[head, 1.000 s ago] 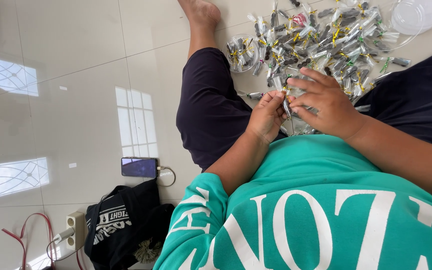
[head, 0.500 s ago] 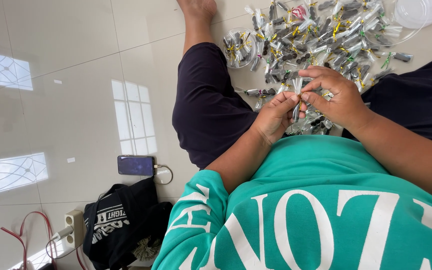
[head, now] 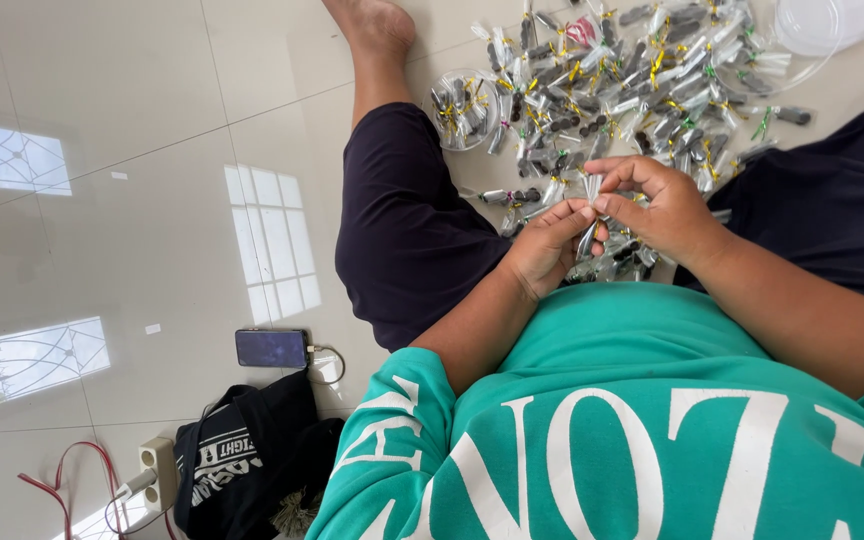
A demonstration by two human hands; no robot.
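Head view, small clear packet [head: 588,232] pinched between both hands [head: 607,225], above lap

Glossy white tiled floor [head: 132,110]. On it: heap of small clear packets [head: 642,90] with coloured ties, clear plastic lid [head: 822,20], dark phone [head: 272,348] on cable, black bag [head: 247,455], power strip [head: 159,470] with red cord.

Glossy tile floor [head: 132,120]; clear plastic packets [head: 642,70]; matt cloth shirt [head: 652,420].
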